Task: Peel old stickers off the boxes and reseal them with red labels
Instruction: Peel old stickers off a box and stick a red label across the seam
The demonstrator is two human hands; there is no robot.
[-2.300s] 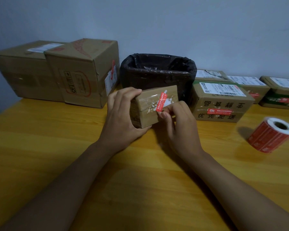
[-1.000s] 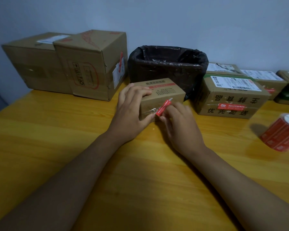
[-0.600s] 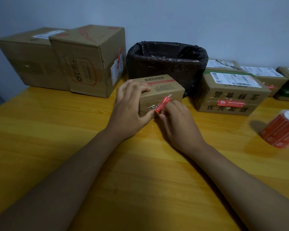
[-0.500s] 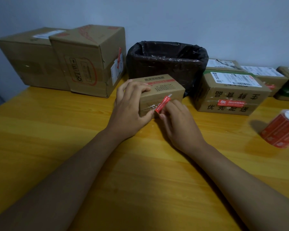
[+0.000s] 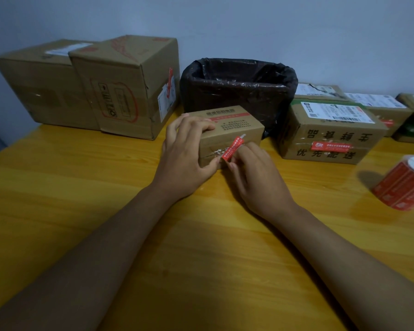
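Observation:
A small brown cardboard box (image 5: pixel 234 126) lies flat on the yellow wooden table (image 5: pixel 81 187), in front of the bin. My left hand (image 5: pixel 184 158) grips its left end, fingers curled over the top and thumb on the front face. My right hand (image 5: pixel 253 173) pinches the lower end of a red sticker (image 5: pixel 232 148) that stands partly lifted off the box's front face. White torn residue shows on the box beside the sticker. A roll of red labels (image 5: pixel 403 185) lies on its side at the right.
A bin lined with a black bag (image 5: pixel 237 87) stands behind the small box. Two large cardboard boxes (image 5: pixel 120 84) sit at the back left. Several smaller parcels (image 5: pixel 330 134) line the back right, the nearest carrying a red label on its front.
Since 2.3 s ago the box went from tilted up in my hands to lying flat on the table. In the last second the hands and sticker have hardly moved.

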